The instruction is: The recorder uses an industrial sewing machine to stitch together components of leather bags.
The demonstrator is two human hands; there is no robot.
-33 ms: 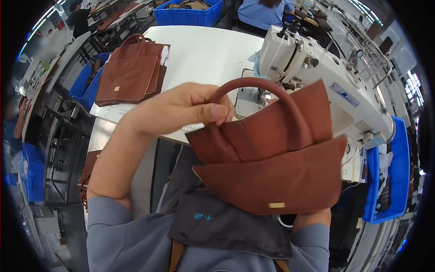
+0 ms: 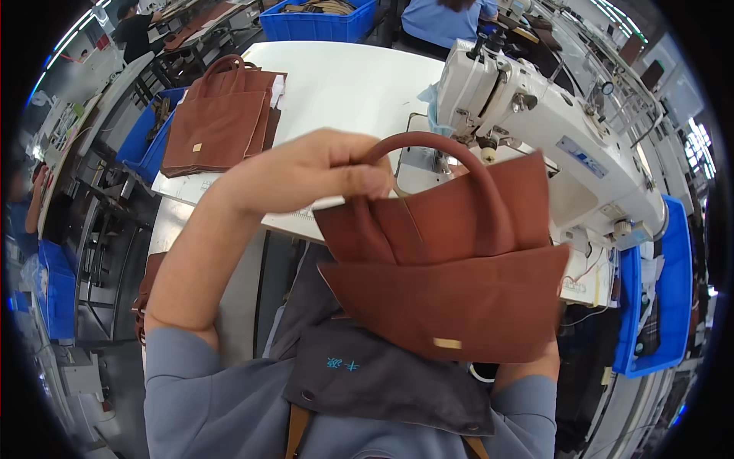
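My left hand [image 2: 348, 172] is closed around the left side of the rolled handle of a brown leather bag piece [image 2: 451, 302]. This piece hangs tilted in front of my apron, with an upper panel, a lower flap that flares at the corners, and a small gold plate near its lower edge. Behind its lower right side my right forearm [image 2: 535, 366] disappears, so the right hand and its fingers are hidden. Just beyond the leather stands a white sewing machine [image 2: 535, 115], its needle area close to the handle's top.
Similar brown bag pieces [image 2: 218, 126] lie stacked at the left of the white worktable [image 2: 329, 76]. A blue bin [image 2: 677, 283] stands at right, another [image 2: 317, 29] beyond the table. A person in a blue shirt [image 2: 440, 23] sits behind the machine. More brown leather [image 2: 151, 279] hangs lower left.
The bag piece has shifted slightly left, and its right side has dipped and swung inward. My left hand has moved up a little, still gripping the handle.
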